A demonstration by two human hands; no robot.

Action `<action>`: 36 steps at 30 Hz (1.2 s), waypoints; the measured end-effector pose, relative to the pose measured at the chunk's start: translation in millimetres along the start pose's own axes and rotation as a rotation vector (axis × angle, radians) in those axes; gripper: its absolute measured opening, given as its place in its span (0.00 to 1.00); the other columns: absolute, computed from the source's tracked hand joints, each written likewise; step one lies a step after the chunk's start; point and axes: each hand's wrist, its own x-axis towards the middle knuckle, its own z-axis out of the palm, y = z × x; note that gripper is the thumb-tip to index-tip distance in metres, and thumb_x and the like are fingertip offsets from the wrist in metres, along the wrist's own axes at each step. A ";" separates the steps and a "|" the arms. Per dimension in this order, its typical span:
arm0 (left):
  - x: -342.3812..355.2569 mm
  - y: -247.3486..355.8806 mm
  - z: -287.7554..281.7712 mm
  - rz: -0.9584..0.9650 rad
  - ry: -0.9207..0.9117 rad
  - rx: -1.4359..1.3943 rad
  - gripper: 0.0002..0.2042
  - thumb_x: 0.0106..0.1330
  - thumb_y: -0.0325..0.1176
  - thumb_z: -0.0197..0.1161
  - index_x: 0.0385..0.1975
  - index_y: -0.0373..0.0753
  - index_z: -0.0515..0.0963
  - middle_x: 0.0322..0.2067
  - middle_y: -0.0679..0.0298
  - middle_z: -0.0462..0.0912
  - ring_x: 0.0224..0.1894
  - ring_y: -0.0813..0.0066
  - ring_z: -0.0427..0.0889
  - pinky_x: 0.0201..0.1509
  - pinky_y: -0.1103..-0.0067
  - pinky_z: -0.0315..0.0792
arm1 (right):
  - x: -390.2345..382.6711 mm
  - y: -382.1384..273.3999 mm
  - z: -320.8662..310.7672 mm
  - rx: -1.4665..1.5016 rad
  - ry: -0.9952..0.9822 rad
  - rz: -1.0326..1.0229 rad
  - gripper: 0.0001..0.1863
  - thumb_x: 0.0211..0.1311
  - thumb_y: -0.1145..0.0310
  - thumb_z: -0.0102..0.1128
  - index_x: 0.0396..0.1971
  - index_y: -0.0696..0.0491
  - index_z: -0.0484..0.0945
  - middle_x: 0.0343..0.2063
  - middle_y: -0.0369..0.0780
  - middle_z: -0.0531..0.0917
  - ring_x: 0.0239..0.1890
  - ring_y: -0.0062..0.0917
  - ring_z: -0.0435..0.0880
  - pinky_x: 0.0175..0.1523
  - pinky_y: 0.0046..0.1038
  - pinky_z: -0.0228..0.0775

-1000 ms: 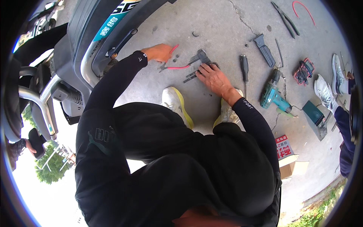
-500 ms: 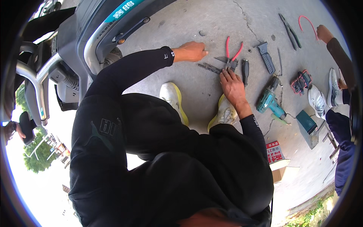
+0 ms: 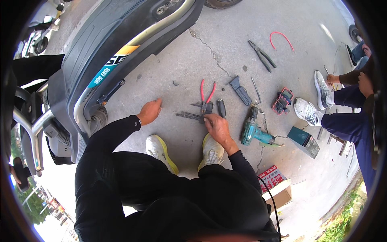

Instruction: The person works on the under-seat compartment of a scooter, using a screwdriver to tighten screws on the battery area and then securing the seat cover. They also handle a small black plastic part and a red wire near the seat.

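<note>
My right hand (image 3: 218,127) bends down to the floor, fingers closed at the right end of several thin dark rods (image 3: 188,115); whatever its fingertips pinch is hidden. Just above those fingertips lie red-handled pliers (image 3: 207,97), jaws toward me and handles spread. A screwdriver with a thick black handle (image 3: 221,108) rests right beside the hand. To the left, my left hand (image 3: 150,111) hangs over bare concrete, apart from the tools. Its fingers curl inward, and their undersides cannot be seen.
A scooter (image 3: 117,60) stands at left. Rightward lie a teal drill (image 3: 250,131), black plastic piece (image 3: 240,90), hex key (image 3: 256,89), multimeter (image 3: 283,100), dark pliers (image 3: 262,55), red wire (image 3: 281,34), box (image 3: 303,142) and open carton (image 3: 280,191). Another person's shoes (image 3: 306,111) are beyond.
The view has shifted, so the floor tools appear farther left and lower. My left hand has drawn away from the rods. My right fingers are more bent at the rods' end.
</note>
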 end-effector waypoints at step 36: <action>-62.4 226.9 -276.0 0.420 1.168 -0.684 0.11 0.72 0.21 0.52 0.51 0.37 0.68 0.36 0.53 0.77 0.35 0.56 0.81 0.36 0.65 0.76 | 197.2 -309.0 -150.7 0.455 -0.096 -0.121 0.14 0.71 0.68 0.65 0.49 0.63 0.81 0.33 0.37 0.84 0.32 0.16 0.79 0.38 0.21 0.72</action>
